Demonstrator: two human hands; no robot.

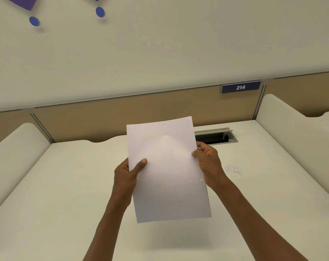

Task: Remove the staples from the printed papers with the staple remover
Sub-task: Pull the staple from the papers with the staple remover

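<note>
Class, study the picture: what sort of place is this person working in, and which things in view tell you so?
Probably a shared office or study room. The cream desk is a numbered bay: a plate reading 214 sits on the partition panel, side dividers fence it in, and a cable hatch is cut into the top.

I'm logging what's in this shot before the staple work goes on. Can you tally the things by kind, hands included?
Hands: 2, left hand and right hand
Stapled papers: 1
Number sign 214: 1
Blue round wall discs: 2
Desk cable hatch: 1
Staple remover: 0 in view
Total: 7
</note>
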